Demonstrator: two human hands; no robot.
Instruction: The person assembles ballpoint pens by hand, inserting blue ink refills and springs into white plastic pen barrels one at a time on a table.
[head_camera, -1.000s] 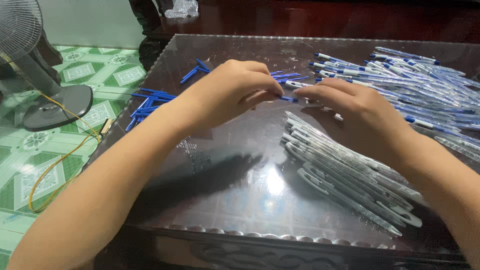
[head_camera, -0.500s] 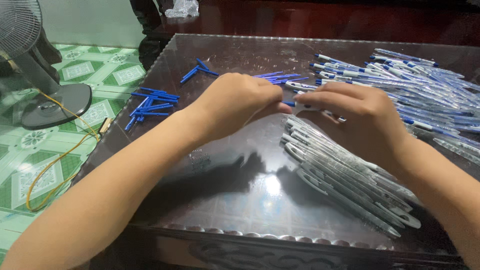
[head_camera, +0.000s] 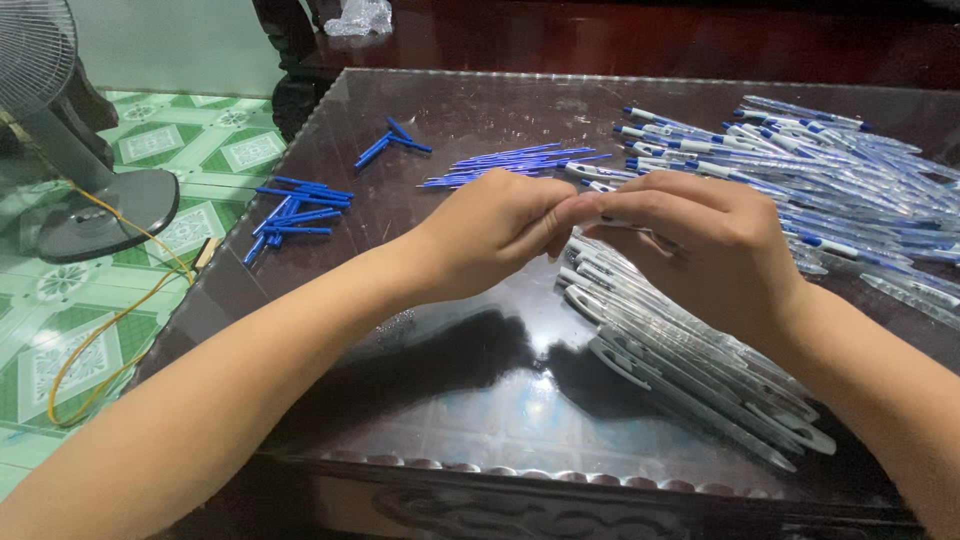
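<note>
Both hands just slid closer — left hand (head_camera: 490, 235) and right hand (head_camera: 700, 250) fingertips now pinched together on a hidden pen part, mid-assembly over the clear barrels (head_camera: 690, 370).

left hand (head_camera: 490, 235), right hand (head_camera: 700, 245), fingers touching, clear pen barrels (head_camera: 690, 370) below

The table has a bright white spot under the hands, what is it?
Head view: the spot is glare from a light above, mirrored in the glossy table top; dark shadows of the left hand and right hand flank it; everything looks sharp.
</note>
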